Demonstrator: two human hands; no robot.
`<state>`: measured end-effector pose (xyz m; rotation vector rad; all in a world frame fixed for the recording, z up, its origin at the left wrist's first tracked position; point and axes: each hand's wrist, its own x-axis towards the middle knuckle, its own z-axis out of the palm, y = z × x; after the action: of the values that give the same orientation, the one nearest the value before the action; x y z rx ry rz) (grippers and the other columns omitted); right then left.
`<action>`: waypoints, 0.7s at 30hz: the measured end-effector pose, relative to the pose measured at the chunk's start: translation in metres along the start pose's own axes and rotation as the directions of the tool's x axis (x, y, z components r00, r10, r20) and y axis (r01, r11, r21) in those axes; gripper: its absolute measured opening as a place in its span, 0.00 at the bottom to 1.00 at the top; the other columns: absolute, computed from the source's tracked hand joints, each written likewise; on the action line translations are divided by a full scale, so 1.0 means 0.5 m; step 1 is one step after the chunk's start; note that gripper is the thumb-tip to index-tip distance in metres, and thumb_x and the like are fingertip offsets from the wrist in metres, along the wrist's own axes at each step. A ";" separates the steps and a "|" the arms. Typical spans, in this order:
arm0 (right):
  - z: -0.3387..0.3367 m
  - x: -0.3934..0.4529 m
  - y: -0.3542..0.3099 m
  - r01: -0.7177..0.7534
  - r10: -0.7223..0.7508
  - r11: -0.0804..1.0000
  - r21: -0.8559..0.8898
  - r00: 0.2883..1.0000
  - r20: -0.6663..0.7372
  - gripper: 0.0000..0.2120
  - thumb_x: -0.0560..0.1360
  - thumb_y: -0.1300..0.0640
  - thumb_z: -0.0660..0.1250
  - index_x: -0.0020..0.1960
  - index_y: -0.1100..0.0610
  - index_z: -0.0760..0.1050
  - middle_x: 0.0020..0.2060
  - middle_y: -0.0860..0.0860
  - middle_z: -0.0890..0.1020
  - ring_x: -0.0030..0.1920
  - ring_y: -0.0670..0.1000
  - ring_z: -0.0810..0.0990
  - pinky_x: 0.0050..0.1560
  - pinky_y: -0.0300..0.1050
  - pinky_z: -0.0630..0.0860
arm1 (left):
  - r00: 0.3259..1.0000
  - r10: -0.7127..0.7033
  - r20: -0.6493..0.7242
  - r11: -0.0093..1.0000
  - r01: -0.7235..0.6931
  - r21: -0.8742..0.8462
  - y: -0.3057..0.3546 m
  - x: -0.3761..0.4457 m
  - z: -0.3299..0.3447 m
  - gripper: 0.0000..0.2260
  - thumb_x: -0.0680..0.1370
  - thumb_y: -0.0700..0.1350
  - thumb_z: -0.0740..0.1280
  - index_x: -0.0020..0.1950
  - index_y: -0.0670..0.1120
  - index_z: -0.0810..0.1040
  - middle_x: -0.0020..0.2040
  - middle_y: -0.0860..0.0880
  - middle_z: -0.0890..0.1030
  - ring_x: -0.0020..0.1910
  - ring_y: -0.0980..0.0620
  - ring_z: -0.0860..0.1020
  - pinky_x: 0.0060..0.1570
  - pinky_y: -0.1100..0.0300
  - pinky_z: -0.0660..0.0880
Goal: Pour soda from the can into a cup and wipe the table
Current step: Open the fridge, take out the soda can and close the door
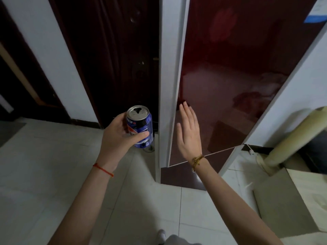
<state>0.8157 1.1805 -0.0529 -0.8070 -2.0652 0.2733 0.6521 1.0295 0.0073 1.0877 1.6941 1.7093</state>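
My left hand [120,137] grips a blue soda can [141,128] upright at chest height, with its top opened. The thumb lies across the can's front. To its right, my right hand [189,131] is flat with straight fingers against the dark red fridge door [238,76], near the door's left edge. No cup, cloth or table is in view.
The tall fridge has a white side panel [168,85] facing me. A dark wooden door [113,59] stands behind the can. Pale floor tiles [53,174] spread below. A cream rolled tube [292,138] leans at the right over a low dark unit.
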 end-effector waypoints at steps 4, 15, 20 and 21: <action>0.040 0.056 0.021 -0.003 0.001 0.999 0.042 1.000 0.028 0.24 0.82 0.60 0.54 0.77 0.57 0.56 0.77 0.49 0.58 0.77 0.48 0.52 0.75 0.54 0.56 | 0.999 0.010 -0.047 1.000 -0.010 -0.001 -0.015 0.052 -0.001 0.29 0.65 0.32 0.77 0.64 0.42 0.76 0.58 0.48 0.82 0.58 0.53 0.81 0.55 0.63 0.77; 0.119 0.198 0.098 -0.109 0.109 0.994 -0.009 0.986 0.126 0.23 0.83 0.53 0.49 0.77 0.52 0.54 0.77 0.46 0.56 0.78 0.47 0.50 0.77 0.53 0.51 | 0.999 -0.037 -0.016 0.999 0.037 0.017 -0.042 0.167 0.007 0.33 0.60 0.44 0.81 0.64 0.46 0.76 0.58 0.49 0.83 0.58 0.53 0.81 0.58 0.55 0.76; 0.147 0.254 0.114 -0.170 0.169 0.985 0.000 0.978 0.126 0.23 0.83 0.52 0.49 0.77 0.53 0.56 0.77 0.47 0.57 0.78 0.49 0.51 0.76 0.54 0.53 | 0.999 -0.028 0.045 0.999 0.027 0.028 -0.052 0.224 0.015 0.28 0.66 0.37 0.78 0.64 0.46 0.76 0.57 0.50 0.83 0.57 0.53 0.81 0.59 0.53 0.76; 0.152 0.263 0.116 -0.180 0.178 0.984 0.004 0.976 0.126 0.23 0.83 0.52 0.49 0.77 0.53 0.56 0.77 0.47 0.57 0.78 0.49 0.51 0.76 0.54 0.52 | 0.998 -0.033 0.054 0.999 0.032 0.019 -0.054 0.235 0.015 0.28 0.66 0.37 0.78 0.65 0.46 0.76 0.58 0.50 0.83 0.58 0.53 0.81 0.60 0.53 0.76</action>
<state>0.7271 1.3161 -0.0385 -0.9908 -2.1054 0.4492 0.5876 1.1313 0.0030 1.0990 1.6883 1.6330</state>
